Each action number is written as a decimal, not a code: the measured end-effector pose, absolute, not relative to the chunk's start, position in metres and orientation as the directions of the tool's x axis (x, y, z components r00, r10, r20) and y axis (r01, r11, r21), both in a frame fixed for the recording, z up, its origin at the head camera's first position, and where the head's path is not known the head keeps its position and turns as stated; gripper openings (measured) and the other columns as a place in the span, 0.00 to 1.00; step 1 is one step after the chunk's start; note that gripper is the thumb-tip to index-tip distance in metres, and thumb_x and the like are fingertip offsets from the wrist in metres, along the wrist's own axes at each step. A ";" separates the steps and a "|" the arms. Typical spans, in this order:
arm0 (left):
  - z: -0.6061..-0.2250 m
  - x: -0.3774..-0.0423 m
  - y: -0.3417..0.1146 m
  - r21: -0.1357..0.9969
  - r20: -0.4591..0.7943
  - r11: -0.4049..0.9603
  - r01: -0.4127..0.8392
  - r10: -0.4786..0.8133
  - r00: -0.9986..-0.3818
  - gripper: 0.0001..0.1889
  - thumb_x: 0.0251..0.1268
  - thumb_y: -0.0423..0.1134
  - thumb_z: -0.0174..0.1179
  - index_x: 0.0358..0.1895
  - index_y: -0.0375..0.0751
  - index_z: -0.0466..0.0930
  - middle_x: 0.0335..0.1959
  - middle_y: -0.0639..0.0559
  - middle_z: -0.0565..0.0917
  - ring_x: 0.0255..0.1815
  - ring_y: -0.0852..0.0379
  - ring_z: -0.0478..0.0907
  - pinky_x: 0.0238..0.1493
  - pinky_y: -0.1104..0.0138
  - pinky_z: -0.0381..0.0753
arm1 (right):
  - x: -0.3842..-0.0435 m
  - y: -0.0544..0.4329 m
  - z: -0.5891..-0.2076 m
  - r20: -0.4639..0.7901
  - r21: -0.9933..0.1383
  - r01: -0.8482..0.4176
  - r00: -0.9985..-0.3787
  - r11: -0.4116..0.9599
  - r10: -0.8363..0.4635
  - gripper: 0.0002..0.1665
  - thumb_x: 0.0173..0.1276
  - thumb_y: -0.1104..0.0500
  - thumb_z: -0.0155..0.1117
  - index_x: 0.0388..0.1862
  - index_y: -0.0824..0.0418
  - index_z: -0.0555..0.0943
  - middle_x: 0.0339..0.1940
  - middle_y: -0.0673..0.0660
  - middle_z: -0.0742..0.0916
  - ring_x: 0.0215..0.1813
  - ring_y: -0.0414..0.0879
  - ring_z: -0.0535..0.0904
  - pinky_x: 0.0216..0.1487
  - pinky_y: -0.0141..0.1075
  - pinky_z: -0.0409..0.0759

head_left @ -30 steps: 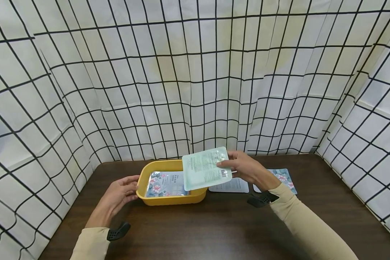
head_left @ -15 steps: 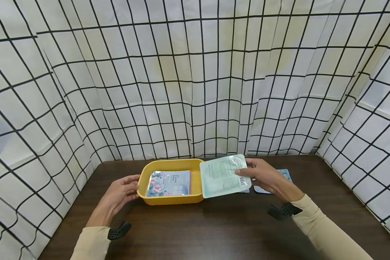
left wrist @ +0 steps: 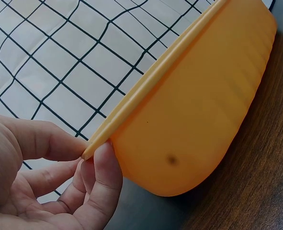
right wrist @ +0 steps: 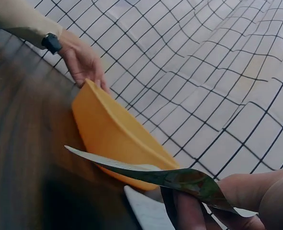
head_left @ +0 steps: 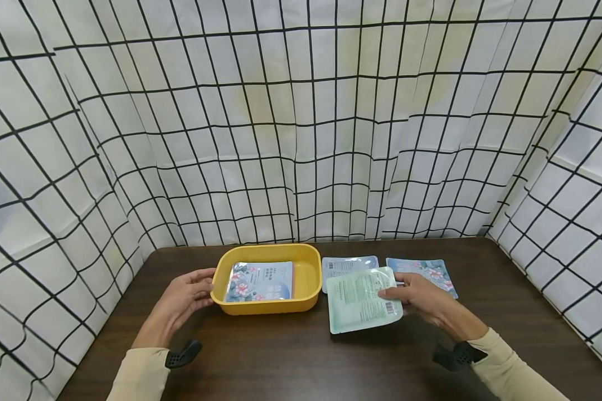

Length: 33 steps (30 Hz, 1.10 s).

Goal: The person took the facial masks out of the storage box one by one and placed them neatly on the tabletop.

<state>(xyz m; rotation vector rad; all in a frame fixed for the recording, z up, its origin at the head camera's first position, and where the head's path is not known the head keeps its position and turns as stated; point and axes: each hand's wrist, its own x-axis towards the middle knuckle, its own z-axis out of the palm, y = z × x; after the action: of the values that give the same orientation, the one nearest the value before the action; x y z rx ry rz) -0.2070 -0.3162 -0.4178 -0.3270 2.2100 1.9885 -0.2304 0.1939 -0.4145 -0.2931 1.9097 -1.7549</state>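
Note:
My left hand [head_left: 186,299] pinches the left rim of a yellow plastic tray [head_left: 310,277] between thumb and fingers. The left wrist view shows that hand [left wrist: 60,177] gripping the edge of the tray [left wrist: 194,100]. Inside the tray lies a blue sheet mask packet [head_left: 261,281] with pink flowers. My right hand [head_left: 423,298] grips a pale green sheet mask packet [head_left: 358,303] by its right edge, in front of the tray's right side. In the right wrist view the green packet [right wrist: 131,167] appears edge-on and bent near the fingers.
Behind the green packet, a pale blue printed packet [head_left: 351,264] lies on the dark wooden table [head_left: 281,356], partly covered from view. Right of it is another flowered blue packet [head_left: 426,270], partly behind the right hand. A white black-gridded curtain [head_left: 301,139] encloses the back and sides.
My right hand has carried the green packet from over the tray's right end rightward and toward me. More of the tray and the packets behind now shows. The left hand stays on the rim.

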 end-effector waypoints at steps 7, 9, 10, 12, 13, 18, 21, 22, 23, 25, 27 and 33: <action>-0.418 -0.207 -0.316 0.959 -0.263 0.089 -0.268 -0.063 -0.963 0.28 0.75 0.33 0.57 0.75 0.33 0.64 0.54 0.44 0.79 0.45 0.51 0.80 0.46 0.66 0.85 | -0.216 0.187 -0.433 -0.283 -0.959 0.233 -0.814 0.162 -0.507 0.30 0.70 0.60 0.67 0.66 0.73 0.72 0.51 0.61 0.89 0.48 0.54 0.88 0.48 0.50 0.87; -0.418 -0.207 -0.316 0.959 -0.264 0.090 -0.269 -0.061 -0.963 0.29 0.75 0.33 0.57 0.75 0.33 0.63 0.54 0.44 0.79 0.46 0.51 0.80 0.47 0.66 0.85 | -0.212 0.185 -0.434 -0.289 -0.954 0.200 -0.819 0.225 -0.496 0.28 0.71 0.60 0.67 0.64 0.74 0.73 0.48 0.60 0.89 0.46 0.53 0.88 0.44 0.48 0.88; -0.418 -0.207 -0.315 0.958 -0.266 0.090 -0.271 -0.065 -0.962 0.28 0.75 0.33 0.57 0.75 0.33 0.64 0.55 0.44 0.79 0.46 0.51 0.80 0.47 0.66 0.85 | -0.211 0.184 -0.434 -0.290 -0.949 0.179 -0.822 0.261 -0.490 0.27 0.71 0.61 0.66 0.63 0.74 0.74 0.47 0.60 0.89 0.44 0.53 0.88 0.43 0.48 0.88; -0.418 -0.207 -0.315 0.958 -0.264 0.093 -0.270 -0.064 -0.962 0.29 0.75 0.33 0.57 0.75 0.33 0.63 0.55 0.43 0.79 0.46 0.51 0.80 0.47 0.66 0.85 | -0.208 0.183 -0.434 -0.291 -0.933 0.136 -0.831 0.334 -0.474 0.26 0.70 0.62 0.66 0.61 0.75 0.75 0.44 0.60 0.89 0.42 0.52 0.88 0.39 0.47 0.88; -0.418 -0.207 -0.315 0.959 -0.263 0.095 -0.268 -0.063 -0.963 0.29 0.75 0.33 0.57 0.75 0.33 0.63 0.55 0.43 0.79 0.46 0.51 0.80 0.46 0.66 0.85 | -0.208 0.183 -0.434 -0.291 -0.924 0.118 -0.833 0.363 -0.470 0.25 0.70 0.62 0.65 0.61 0.76 0.75 0.42 0.60 0.89 0.41 0.52 0.88 0.38 0.46 0.88; -0.418 -0.206 -0.315 0.960 -0.254 0.102 -0.259 -0.063 -0.965 0.29 0.75 0.33 0.57 0.75 0.32 0.62 0.56 0.42 0.79 0.45 0.51 0.80 0.45 0.66 0.85 | -0.207 0.182 -0.433 -0.286 -0.895 0.061 -0.839 0.441 -0.464 0.26 0.68 0.64 0.65 0.61 0.76 0.73 0.41 0.59 0.88 0.40 0.51 0.87 0.37 0.47 0.88; -0.419 -0.206 -0.315 0.960 -0.253 0.105 -0.258 -0.064 -0.965 0.29 0.75 0.33 0.57 0.75 0.32 0.63 0.55 0.43 0.79 0.45 0.51 0.80 0.45 0.66 0.85 | -0.206 0.181 -0.428 -0.249 -0.844 -0.011 -0.878 0.536 -0.409 0.24 0.69 0.62 0.66 0.59 0.74 0.76 0.40 0.57 0.87 0.39 0.50 0.86 0.34 0.46 0.87; -0.419 -0.206 -0.316 0.960 -0.253 0.105 -0.258 -0.064 -0.965 0.29 0.75 0.33 0.57 0.75 0.32 0.62 0.55 0.43 0.80 0.45 0.52 0.80 0.45 0.66 0.85 | -0.206 0.180 -0.425 -0.231 -0.816 -0.038 -0.894 0.577 -0.385 0.23 0.69 0.60 0.66 0.57 0.73 0.77 0.40 0.57 0.87 0.37 0.49 0.85 0.33 0.44 0.87; -0.419 -0.207 -0.316 0.959 -0.256 0.105 -0.262 -0.065 -0.964 0.29 0.75 0.33 0.57 0.75 0.32 0.63 0.54 0.43 0.80 0.45 0.52 0.80 0.45 0.66 0.85 | -0.207 0.180 -0.423 -0.209 -0.782 -0.066 -0.909 0.619 -0.361 0.21 0.70 0.60 0.66 0.56 0.72 0.79 0.38 0.56 0.87 0.36 0.48 0.84 0.32 0.43 0.86; -0.419 -0.206 -0.316 0.959 -0.258 0.107 -0.264 -0.064 -0.964 0.29 0.75 0.33 0.57 0.75 0.32 0.62 0.54 0.43 0.80 0.44 0.52 0.80 0.44 0.66 0.85 | -0.207 0.180 -0.417 -0.160 -0.706 -0.111 -0.937 0.699 -0.311 0.17 0.70 0.58 0.66 0.52 0.68 0.82 0.35 0.54 0.86 0.32 0.46 0.83 0.28 0.40 0.84; -0.419 -0.206 -0.316 0.958 -0.259 0.107 -0.265 -0.066 -0.964 0.29 0.75 0.33 0.57 0.75 0.32 0.62 0.54 0.43 0.79 0.44 0.52 0.80 0.44 0.66 0.85 | -0.209 0.182 -0.414 -0.119 -0.660 -0.145 -0.949 0.738 -0.293 0.14 0.71 0.58 0.65 0.48 0.66 0.84 0.31 0.53 0.86 0.29 0.45 0.83 0.26 0.39 0.81; -0.417 -0.206 -0.316 0.956 -0.262 0.119 -0.269 -0.067 -0.963 0.29 0.75 0.34 0.57 0.75 0.32 0.63 0.55 0.42 0.79 0.45 0.51 0.80 0.45 0.66 0.85 | -0.218 0.184 -0.408 -0.066 -0.694 -0.170 -0.952 0.699 -0.298 0.11 0.72 0.59 0.64 0.46 0.65 0.85 0.27 0.53 0.85 0.28 0.46 0.84 0.29 0.38 0.81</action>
<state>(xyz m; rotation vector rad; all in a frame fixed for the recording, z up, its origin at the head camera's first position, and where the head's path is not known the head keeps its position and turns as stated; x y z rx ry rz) -0.2060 -0.3158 -0.4172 -0.3380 2.2293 1.9593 -0.2178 0.1835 -0.4084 -0.3801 2.7333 -1.0909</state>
